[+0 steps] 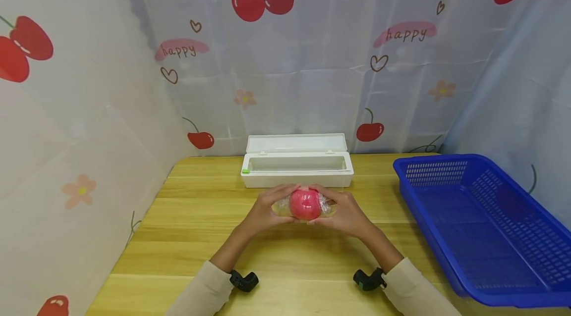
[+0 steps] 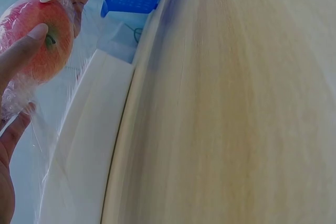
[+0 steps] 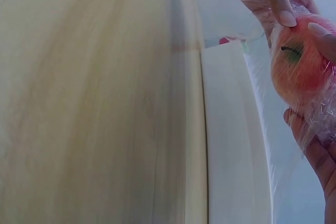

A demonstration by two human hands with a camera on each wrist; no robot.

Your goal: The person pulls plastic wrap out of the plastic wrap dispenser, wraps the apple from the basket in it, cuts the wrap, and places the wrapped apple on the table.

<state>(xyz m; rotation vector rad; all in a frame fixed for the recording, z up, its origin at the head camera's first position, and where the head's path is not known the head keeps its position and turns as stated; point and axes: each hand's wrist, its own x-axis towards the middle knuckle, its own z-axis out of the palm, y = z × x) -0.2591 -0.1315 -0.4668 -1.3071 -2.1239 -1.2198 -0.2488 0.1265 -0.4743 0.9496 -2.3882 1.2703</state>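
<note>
Writing legible on the curtain (image 1: 312, 98): "happy", twice, brown script on pink smears, among printed cherries, hearts and flowers. Apple (image 1: 305, 204) is held above the near-middle of the table (image 1: 187, 256), in front of the white box (image 1: 299, 180), with clear wrap (image 1: 324, 203) around it, crumpled at both sides. Left hand (image 1: 263, 212) and right hand (image 1: 350, 214) grip it from opposite sides, partly open to the fruit's width, fingers curved around it; thumbs rest near the stem in the wrist views. Forearms angle inward from beige sleeves (image 1: 202, 289); a black device sits at each wrist. Box stands just beyond the hands, lid (image 1: 296, 143) raised at the back, small green piece (image 1: 246, 171) at its left end. Blue basket (image 1: 482, 237) lies at right, well apart from the hands; its interior is unobstructed by them.
</note>
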